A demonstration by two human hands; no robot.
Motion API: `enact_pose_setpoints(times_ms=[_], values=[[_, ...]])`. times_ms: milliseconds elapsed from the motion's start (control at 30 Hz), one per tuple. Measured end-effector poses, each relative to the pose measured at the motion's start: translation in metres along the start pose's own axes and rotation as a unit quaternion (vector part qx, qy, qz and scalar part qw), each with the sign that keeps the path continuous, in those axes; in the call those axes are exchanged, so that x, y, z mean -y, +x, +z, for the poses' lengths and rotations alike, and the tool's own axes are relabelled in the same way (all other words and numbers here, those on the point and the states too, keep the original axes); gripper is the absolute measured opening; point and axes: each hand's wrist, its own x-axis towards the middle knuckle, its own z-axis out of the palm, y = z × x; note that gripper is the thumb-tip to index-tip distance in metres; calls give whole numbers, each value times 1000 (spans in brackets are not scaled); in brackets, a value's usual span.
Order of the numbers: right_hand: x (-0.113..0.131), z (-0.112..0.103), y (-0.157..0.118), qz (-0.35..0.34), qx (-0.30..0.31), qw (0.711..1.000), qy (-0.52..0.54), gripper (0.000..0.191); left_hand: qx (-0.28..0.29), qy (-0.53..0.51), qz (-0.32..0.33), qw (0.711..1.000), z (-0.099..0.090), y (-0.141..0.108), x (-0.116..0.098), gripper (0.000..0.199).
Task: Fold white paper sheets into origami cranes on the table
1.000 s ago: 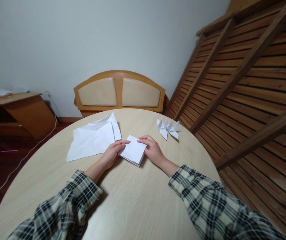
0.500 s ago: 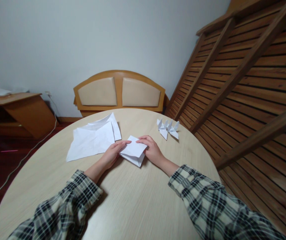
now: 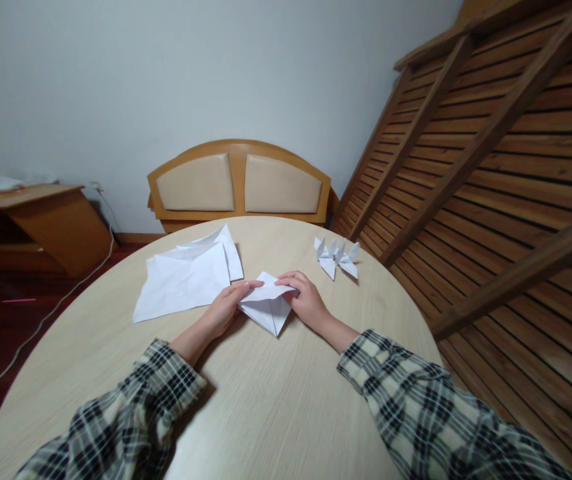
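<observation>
A piece of folded white paper [image 3: 268, 312] sits between my hands at the middle of the round table [image 3: 246, 413]. My left hand [image 3: 225, 308] grips its left corner, thumb on top. On the right corner, my right hand [image 3: 307, 301] pinches the paper with thumb and fingers. The upper flap is lifted and bent away from me, showing the creased layer below, whose point faces me. Fingers beneath the paper are partly hidden. Beyond my right hand stand small folded paper cranes [image 3: 336, 258], close together.
Loose white paper sheets [image 3: 186, 277] lie overlapping on the left of the table. A padded headboard [image 3: 239, 183] stands behind the far edge. Wooden slats [image 3: 516, 173] lean along the right side. At the left are a low wooden desk [image 3: 66, 227] and a cable [image 3: 56, 308].
The upper flap of the folded paper has been raised further away from me, so more of the layer below shows. Both hands keep nearly the same places.
</observation>
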Motion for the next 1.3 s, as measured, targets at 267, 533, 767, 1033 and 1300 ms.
enact_pose_setpoints(times_ms=[267, 533, 767, 1033, 1300], values=[[1, 1, 0, 23, 12, 1000, 10, 22, -1, -39, -39, 998, -1, 3, 2, 47], [6, 1, 0, 40, 9, 999, 5, 15, -13, -69, -48, 996, -3, 4, 5, 54], [5, 2, 0, 88, -8, 995, -44, 25, -30, -76, -53, 995, 0, 5, 9, 42], [2, 2, -1, 111, -20, 992, -64, 36, 0, -69, -51, 996, 3, 2, 6, 41], [0, 2, -1, 121, -17, 990, -71, 37, 16, -39, -29, 999, 1, 3, 10, 51]])
